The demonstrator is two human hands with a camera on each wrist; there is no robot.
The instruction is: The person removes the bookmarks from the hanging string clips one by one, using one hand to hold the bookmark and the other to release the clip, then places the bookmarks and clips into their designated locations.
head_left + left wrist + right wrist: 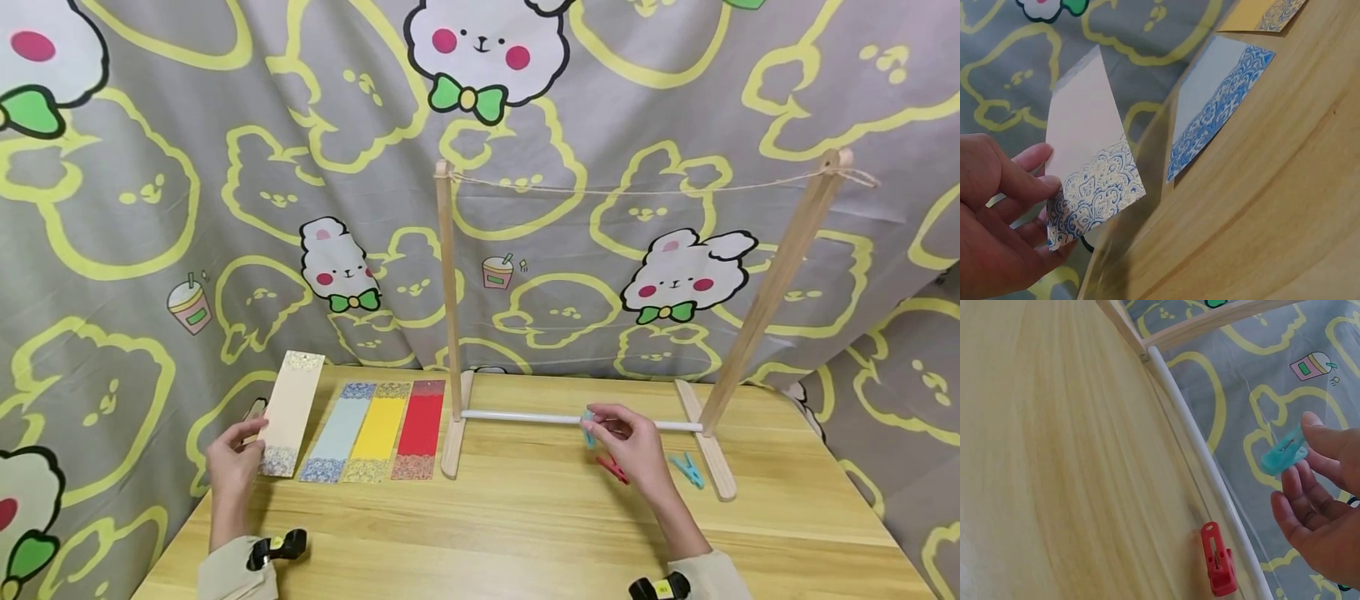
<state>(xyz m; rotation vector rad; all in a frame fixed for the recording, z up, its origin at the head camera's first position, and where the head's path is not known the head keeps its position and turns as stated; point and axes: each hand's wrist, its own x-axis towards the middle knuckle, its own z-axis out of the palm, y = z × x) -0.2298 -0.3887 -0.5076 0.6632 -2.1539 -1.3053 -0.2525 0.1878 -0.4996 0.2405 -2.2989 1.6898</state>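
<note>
My left hand (234, 458) pinches a cream bookmark (294, 408) by its left edge. In the left wrist view, the cream card (1088, 137) is tilted up off the table, its blue-and-gold lace pattern at the lower end. My right hand (630, 442) holds a teal clothespin (1285, 453) between thumb and fingers, near the white rod (525, 416) of a wooden stand. A red clothespin (1218, 559) lies on the table below that hand. Another teal clothespin (687, 471) lies to its right, by the stand's right foot.
Pale blue (337, 433), yellow (378, 433) and red (422, 429) bookmarks lie side by side left of the stand. A string (622, 192) runs between the tops of the left post (448, 292) and right post (776, 292). A patterned curtain (390, 183) hangs behind the table.
</note>
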